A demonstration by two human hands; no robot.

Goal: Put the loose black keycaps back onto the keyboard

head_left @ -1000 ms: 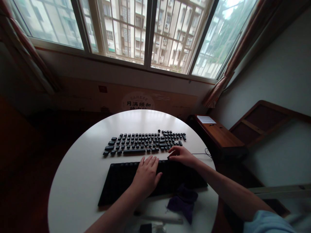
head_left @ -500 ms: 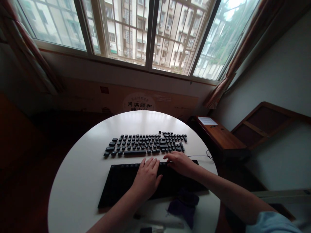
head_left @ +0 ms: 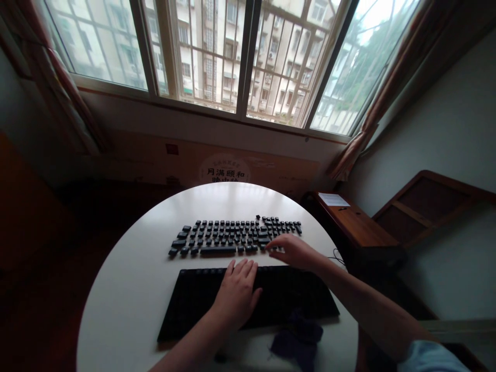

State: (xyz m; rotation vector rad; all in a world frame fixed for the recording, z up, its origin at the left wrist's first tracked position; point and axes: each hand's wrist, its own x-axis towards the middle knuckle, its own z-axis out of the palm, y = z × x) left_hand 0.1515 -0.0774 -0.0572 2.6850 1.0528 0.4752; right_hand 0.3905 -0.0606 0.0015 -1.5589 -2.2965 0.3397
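A black keyboard (head_left: 194,305) lies across the near part of the round white table (head_left: 116,289). A row of keycaps shows along its far edge; the rest of it looks bare and dark. My left hand (head_left: 237,292) rests on the keyboard's middle, its fingers stretched toward the far edge. Beyond the keyboard, loose black keycaps (head_left: 219,249) are spread out in keyboard order. My right hand (head_left: 292,249) reaches over the near right end of these keycaps, thumb and forefinger a little apart. I see no keycap between them, though the fingertips are small in view.
A dark purple cloth (head_left: 296,341) lies at the keyboard's near right edge. A thin black cable (head_left: 337,256) runs off the table's right rim. A wooden side table (head_left: 362,227) with a paper (head_left: 334,199) stands to the right. Windows are ahead.
My right hand has moved from the keyboard's far edge up to the loose keycaps. The left hand stays on the keyboard. The whole view has shifted slightly.
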